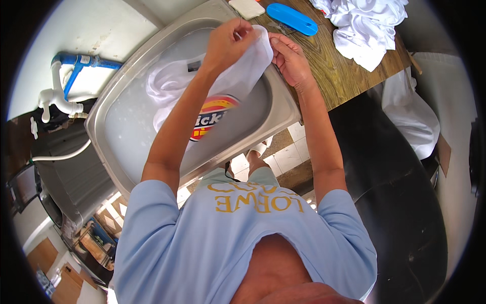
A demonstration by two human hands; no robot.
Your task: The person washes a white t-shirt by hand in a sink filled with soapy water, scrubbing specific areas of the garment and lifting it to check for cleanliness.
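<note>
A wet white shirt (243, 76) with a red, yellow and black print hangs partly lifted from cloudy water in a metal sink (283, 104). Its lower part lies in the water, a small dark label showing near the middle. My left hand (230, 44) is closed, its curled fingertips on the raised end of the cloth above the sink's far side. Just right of it, over the sink's right rim, my right hand (291, 61) pinches the edge of that same raised end between thumb and fingers. The left forearm hides part of the shirt and its print.
On the wooden counter (324, 81) right of the sink lie a blue brush (292, 19), a pale block (247, 8) and a heap of white clothes (367, 30). Blue pipes with a white tap (61, 99) are at the left wall. White cloth (412, 116) hangs beyond a black surface (390, 202).
</note>
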